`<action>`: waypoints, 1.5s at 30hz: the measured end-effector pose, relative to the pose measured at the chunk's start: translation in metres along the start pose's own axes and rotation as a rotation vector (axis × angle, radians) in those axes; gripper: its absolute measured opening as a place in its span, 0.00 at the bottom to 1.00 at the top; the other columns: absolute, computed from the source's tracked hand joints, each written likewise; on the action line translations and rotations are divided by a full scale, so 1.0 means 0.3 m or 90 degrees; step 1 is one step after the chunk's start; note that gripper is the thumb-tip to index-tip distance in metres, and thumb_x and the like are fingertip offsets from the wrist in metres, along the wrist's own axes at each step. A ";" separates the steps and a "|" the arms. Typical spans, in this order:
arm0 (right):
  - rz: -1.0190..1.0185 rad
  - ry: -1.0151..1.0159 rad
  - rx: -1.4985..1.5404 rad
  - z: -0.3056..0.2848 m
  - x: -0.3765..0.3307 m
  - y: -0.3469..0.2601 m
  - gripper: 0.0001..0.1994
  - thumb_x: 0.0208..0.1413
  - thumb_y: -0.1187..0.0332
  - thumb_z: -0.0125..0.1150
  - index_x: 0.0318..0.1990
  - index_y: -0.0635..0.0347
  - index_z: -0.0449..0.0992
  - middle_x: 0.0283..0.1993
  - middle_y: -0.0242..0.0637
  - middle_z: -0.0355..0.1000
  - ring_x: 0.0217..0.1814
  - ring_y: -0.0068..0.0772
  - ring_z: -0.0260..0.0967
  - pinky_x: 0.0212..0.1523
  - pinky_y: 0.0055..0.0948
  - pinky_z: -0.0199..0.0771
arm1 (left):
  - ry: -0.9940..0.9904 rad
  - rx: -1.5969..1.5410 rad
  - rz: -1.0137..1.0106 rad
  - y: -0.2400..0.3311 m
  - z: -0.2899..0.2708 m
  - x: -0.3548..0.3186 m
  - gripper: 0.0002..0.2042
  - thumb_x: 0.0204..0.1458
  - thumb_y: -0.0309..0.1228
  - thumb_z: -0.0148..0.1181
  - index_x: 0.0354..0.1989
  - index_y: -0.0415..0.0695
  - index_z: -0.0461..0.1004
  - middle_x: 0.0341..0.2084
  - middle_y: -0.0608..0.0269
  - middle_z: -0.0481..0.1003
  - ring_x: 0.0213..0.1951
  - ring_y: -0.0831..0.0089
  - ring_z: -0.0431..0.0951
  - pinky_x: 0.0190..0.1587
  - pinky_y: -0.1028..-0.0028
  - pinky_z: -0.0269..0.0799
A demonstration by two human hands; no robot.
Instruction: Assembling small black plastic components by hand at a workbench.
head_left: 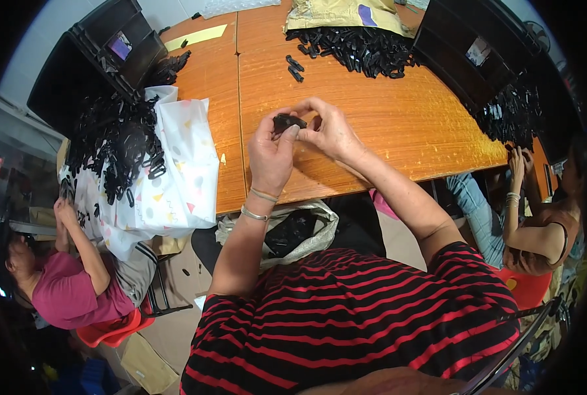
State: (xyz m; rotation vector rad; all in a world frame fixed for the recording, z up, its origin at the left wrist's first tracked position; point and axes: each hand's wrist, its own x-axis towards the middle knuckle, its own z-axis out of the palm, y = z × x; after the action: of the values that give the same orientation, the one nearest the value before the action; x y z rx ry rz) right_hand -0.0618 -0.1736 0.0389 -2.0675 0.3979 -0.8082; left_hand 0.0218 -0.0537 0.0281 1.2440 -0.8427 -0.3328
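Above the wooden table, my left hand (270,151) is closed around a small black plastic part (285,122). My right hand (333,133) meets it from the other side, thumb and fingers pinched at the part's right end. The fingers hide much of the part, so its exact shape cannot be made out. Beyond my hands, a few loose black plastic pieces (295,68) lie on the tabletop. Behind them, a large heap of similar pieces (362,52) spreads out from the mouth of a tan paper sack (349,14).
A black crate (86,59) tips black pieces onto a patterned white sheet (191,158) at left; another crate (468,49) stands at right. Co-workers sit on both sides (76,289) (537,240). An open woven sack (323,230) holding black material is below the table's near edge (320,193).
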 end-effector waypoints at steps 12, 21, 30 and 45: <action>0.101 -0.126 0.172 0.068 -0.026 0.094 0.16 0.46 0.70 0.70 0.38 0.67 0.70 0.30 0.38 0.72 0.23 0.24 0.72 0.23 0.24 0.71 | -0.039 -0.042 -0.043 -0.029 -0.020 -0.029 0.08 0.55 0.23 0.56 0.41 0.35 0.71 0.29 0.61 0.76 0.34 0.78 0.76 0.39 0.78 0.73; 0.128 -0.476 0.163 -0.085 -0.031 0.170 0.09 0.53 0.68 0.64 0.36 0.65 0.76 0.27 0.37 0.76 0.22 0.24 0.72 0.24 0.25 0.71 | -0.333 0.401 -0.164 -0.005 -0.137 -0.335 0.09 0.56 0.30 0.51 0.28 0.39 0.73 0.20 0.57 0.74 0.22 0.65 0.75 0.29 0.70 0.69; 0.043 -0.080 -0.371 -0.201 0.329 0.440 0.08 0.47 0.68 0.65 0.33 0.62 0.77 0.33 0.45 0.75 0.34 0.43 0.74 0.36 0.38 0.73 | -0.375 0.432 -0.157 0.035 -0.167 -0.293 0.08 0.49 0.31 0.60 0.37 0.43 0.77 0.29 0.54 0.77 0.33 0.56 0.78 0.35 0.66 0.73; -0.100 -0.108 -0.677 -0.126 0.632 0.620 0.09 0.54 0.69 0.48 0.38 0.61 0.74 0.41 0.50 0.67 0.35 0.50 0.74 0.34 0.44 0.74 | -0.242 0.753 0.273 -0.431 0.017 0.609 0.10 0.48 0.23 0.56 0.39 0.46 0.74 0.39 0.58 0.71 0.44 0.60 0.70 0.42 0.64 0.71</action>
State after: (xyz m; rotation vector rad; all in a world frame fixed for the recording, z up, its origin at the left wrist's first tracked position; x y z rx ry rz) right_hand 0.0553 -0.4074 -0.0208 -3.1562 0.6669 -0.5302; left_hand 0.1669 -0.2166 -0.0216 2.0373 -1.7226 0.3710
